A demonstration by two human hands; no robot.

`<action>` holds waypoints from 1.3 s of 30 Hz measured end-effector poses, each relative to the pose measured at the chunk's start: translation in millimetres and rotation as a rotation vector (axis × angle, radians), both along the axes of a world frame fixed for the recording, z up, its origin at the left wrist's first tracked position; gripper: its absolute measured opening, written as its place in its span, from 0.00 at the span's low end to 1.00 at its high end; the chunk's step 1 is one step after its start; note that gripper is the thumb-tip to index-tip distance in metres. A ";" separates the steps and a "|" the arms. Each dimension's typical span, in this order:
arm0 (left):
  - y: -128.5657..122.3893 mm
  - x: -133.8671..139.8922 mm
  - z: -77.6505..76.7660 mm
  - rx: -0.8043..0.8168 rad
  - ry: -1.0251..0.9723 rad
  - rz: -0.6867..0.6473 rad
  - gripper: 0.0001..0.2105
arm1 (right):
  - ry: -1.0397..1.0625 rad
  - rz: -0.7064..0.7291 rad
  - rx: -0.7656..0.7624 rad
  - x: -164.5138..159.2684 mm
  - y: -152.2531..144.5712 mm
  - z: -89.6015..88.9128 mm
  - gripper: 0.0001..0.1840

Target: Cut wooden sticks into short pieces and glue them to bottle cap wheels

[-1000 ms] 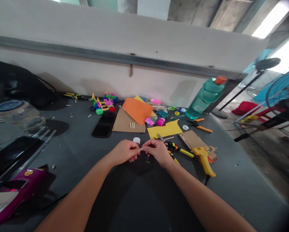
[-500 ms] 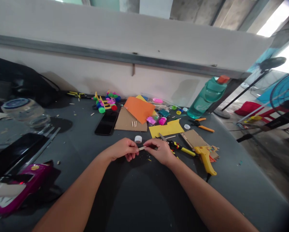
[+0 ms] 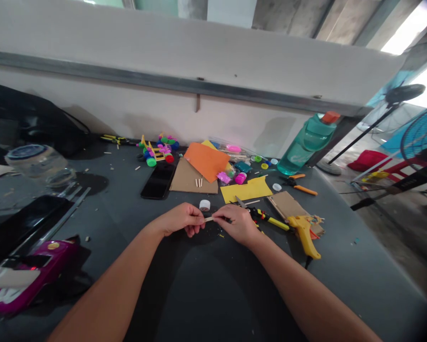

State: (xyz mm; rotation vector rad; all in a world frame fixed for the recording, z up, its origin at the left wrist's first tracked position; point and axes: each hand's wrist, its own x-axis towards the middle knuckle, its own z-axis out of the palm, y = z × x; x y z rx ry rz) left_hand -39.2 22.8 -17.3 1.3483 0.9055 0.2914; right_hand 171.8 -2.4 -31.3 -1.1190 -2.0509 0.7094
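A short pale wooden stick (image 3: 208, 219) spans the gap between my two hands, just above the dark table. My left hand (image 3: 185, 220) pinches one end with thumb and fingers. At the other end, my right hand (image 3: 236, 221) grips it with its fingertips. Right behind the stick stands a white bottle cap (image 3: 204, 205). Farther back, several small stick pieces (image 3: 198, 183) lie on a brown cardboard sheet (image 3: 185, 178). Beside my right hand are yellow-and-black handled cutters (image 3: 270, 219), partly hidden by the hand.
A yellow glue gun (image 3: 306, 237) rests on the right near orange-handled pliers (image 3: 302, 188). A teal bottle (image 3: 302, 147) stands at the back. A black phone (image 3: 158, 181), orange paper (image 3: 209, 160) and yellow paper (image 3: 245, 191) lie ahead. A clear jar (image 3: 38, 166) and purple device (image 3: 38, 275) are left.
Almost nothing differs. The view has shifted very slightly, while both hands keep holding the stick in the same place.
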 end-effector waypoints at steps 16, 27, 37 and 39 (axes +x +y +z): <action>-5.4 7.6 5.2 -0.007 -0.006 -0.005 0.12 | 0.191 -0.100 -0.364 -0.1 4.8 7.5 0.04; -17.4 37.3 -4.3 0.141 0.038 0.130 0.09 | -0.060 -0.148 -0.215 15.4 9.0 30.8 0.05; -18.5 46.4 -14.0 -0.009 -0.053 0.290 0.09 | -0.806 -0.432 -0.076 90.8 41.2 19.2 0.08; -18.1 46.1 -12.6 -0.013 -0.054 0.300 0.09 | -0.834 -0.417 -0.073 88.1 41.0 16.1 0.07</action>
